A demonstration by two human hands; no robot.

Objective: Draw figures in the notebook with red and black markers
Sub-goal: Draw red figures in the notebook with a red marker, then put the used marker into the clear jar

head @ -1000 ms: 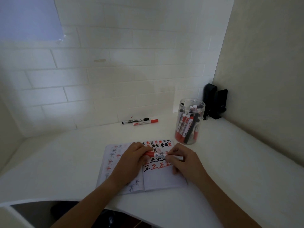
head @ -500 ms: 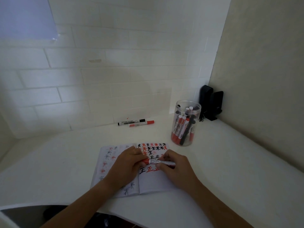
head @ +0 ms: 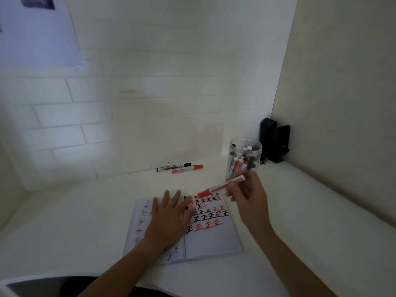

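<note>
Right hand (head: 246,194) pinches capped red marker (head: 221,186) above open notebook (head: 212,239) on table; left hand (head: 169,219) flat, fingers spread, pressing page. Step – likely swapping colours; next: set marker down, fetch black.

Both forearms (head: 120,273) are bare, with no sleeves or jewellery visible.

Notebook (head: 212,241) on table (head: 300,221), jar (head: 244,161) behind right, two markers (head: 180,167) behind
</note>
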